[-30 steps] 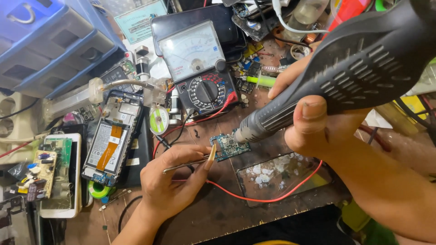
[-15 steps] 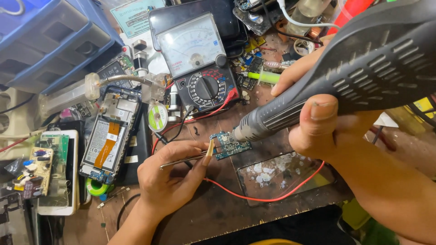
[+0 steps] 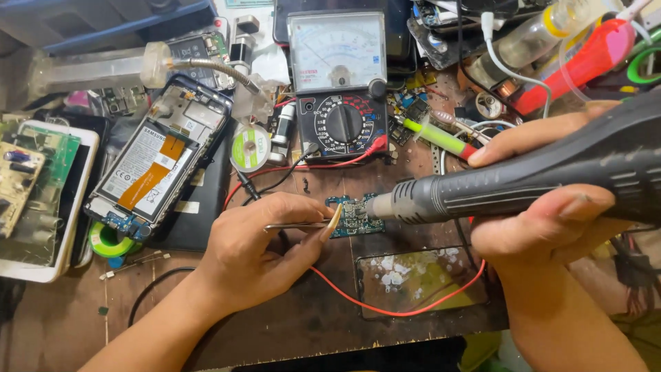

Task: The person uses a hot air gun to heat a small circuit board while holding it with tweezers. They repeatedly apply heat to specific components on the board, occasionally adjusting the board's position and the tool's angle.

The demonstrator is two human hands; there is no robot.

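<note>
— Hands first, please: what is your left hand (image 3: 258,251) doing?

— Your left hand is closed on thin metal tweezers (image 3: 296,224), pinched between thumb and fingers. Their tips reach toward the small blue circuit board (image 3: 354,215), which lies flat on the desk (image 3: 62,324), near the middle, just below the multimeter (image 3: 341,89).

— And what lies to the left of this hand?

— At the far left you have a white device with a green board on it (image 3: 31,186). Next to it lies an opened phone (image 3: 155,169) with an orange flex strip, and a green tape roll (image 3: 110,241) sits at its lower end. A small solder spool (image 3: 250,148) is between the phone and the multimeter.

— And your right hand (image 3: 551,220)?

— Your right hand is gripping the dark hot air handle (image 3: 523,182). Its metal nozzle points left, just beside the right edge of the board; I cannot tell if it touches. A red wire (image 3: 392,310) curves below, around a cracked glass panel (image 3: 420,279).
</note>
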